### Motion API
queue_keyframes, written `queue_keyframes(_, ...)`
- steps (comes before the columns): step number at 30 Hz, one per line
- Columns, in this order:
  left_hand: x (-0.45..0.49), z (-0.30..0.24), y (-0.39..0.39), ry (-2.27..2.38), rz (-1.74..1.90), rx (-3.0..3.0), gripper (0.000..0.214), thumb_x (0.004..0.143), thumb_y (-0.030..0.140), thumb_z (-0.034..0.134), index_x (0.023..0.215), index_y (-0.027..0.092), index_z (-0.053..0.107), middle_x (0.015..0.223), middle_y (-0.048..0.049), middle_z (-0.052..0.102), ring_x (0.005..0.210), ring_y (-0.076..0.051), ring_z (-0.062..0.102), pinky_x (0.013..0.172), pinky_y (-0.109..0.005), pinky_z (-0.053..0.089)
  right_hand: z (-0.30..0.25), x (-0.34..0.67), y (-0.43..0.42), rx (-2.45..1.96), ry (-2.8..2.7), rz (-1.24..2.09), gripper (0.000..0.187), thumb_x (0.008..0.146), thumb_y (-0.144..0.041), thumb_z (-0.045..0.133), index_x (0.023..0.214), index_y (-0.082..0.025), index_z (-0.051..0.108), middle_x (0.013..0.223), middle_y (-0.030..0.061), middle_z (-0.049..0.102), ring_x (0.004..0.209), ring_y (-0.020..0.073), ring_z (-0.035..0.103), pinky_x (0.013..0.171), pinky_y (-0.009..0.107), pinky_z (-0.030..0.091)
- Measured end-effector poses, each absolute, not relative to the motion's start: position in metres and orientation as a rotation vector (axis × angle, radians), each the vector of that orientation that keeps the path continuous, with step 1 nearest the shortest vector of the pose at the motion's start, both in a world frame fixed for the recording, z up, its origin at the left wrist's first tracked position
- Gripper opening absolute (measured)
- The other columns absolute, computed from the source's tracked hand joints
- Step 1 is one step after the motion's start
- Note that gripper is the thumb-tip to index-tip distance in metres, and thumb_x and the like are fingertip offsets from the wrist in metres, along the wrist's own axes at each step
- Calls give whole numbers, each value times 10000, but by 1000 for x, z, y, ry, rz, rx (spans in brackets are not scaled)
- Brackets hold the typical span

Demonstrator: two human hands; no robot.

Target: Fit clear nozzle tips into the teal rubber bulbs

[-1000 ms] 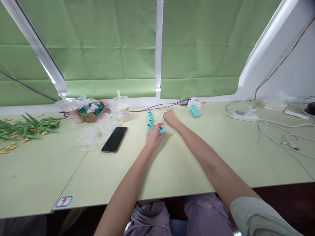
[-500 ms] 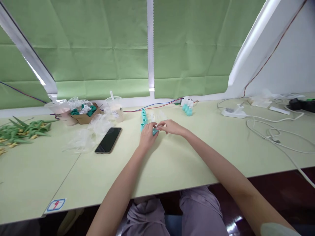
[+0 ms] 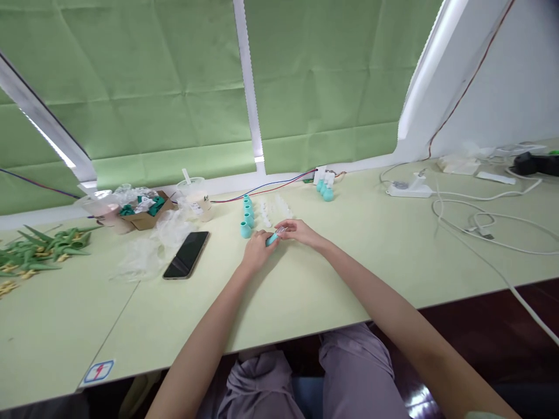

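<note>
My left hand [image 3: 257, 251] is closed around a small teal hollow-looking piece [image 3: 272, 239] just above the table. At that piece's right end, my right hand [image 3: 301, 232] pinches a small clear-and-whitish part [image 3: 280, 231]. The two parts meet or nearly touch; fingers cover the join. Beyond my left hand stands a row of several similar teal pieces [image 3: 246, 229] with open tops. Beside them lie a line of small white parts [image 3: 265, 213] and a line of clear parts [image 3: 283, 205]. Farther right are several teal pieces with white tops [image 3: 327, 193].
A phone [image 3: 186, 256] lies left of my hands, near crumpled plastic film [image 3: 148, 250]. Behind are a drink cup [image 3: 199, 201] and a small carton [image 3: 148, 219]. Green plant-like pieces [image 3: 39, 247] sit far left. A power strip [image 3: 409, 187] and white cables [image 3: 484, 235] occupy the right.
The hands have drawn slightly nearer, away from the teal row, and the held teal piece shows more. The lines of white and clear parts are now less hidden. The camera view has tilted a little.
</note>
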State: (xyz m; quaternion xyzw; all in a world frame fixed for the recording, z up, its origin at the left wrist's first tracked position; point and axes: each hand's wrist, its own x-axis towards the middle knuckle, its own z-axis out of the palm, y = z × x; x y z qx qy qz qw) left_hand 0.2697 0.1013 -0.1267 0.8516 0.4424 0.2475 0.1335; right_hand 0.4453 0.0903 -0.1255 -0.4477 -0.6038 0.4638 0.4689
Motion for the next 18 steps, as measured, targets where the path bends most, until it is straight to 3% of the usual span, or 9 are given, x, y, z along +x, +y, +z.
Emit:
queue_keyframes(4, 272, -127, 98, 1308, 712, 2498, 348, 837, 448, 432, 827, 177, 649, 812, -40, 615, 746, -160, 514, 622, -250, 332, -130, 440, 93, -1203, -1498, 956, 270, 615, -177, 712, 881, -153, 678, 824, 40, 674, 755, 144, 603, 782, 291, 473)
queue_keyframes(9, 273, -122, 94, 1342, 723, 2481, 397, 840, 457, 418, 653, 168, 615, 563, -8, 534, 524, -112, 390, 541, -250, 246, -127, 435, 92, -1179, -1462, 816, 191, 586, -143, 704, 776, -156, 682, 759, 23, 669, 703, 143, 604, 716, 267, 487)
queue_keyframes(12, 274, -119, 96, 1353, 755, 2471, 421, 843, 460, 410, 607, 167, 597, 496, -1, 484, 487, -108, 341, 533, -252, 235, -126, 430, 89, -1166, -1449, 685, 155, 600, -129, 675, 751, -167, 676, 722, 7, 657, 665, 135, 595, 688, 258, 493)
queue_keyframes(18, 283, -112, 98, 1320, 935, 2494, 378, 847, 426, 424, 639, 164, 602, 537, -12, 516, 488, -102, 328, 540, -257, 245, -115, 423, 82, -1126, -1433, 467, 106, 686, -188, 612, 779, -196, 663, 860, 22, 649, 769, 150, 592, 763, 272, 497)
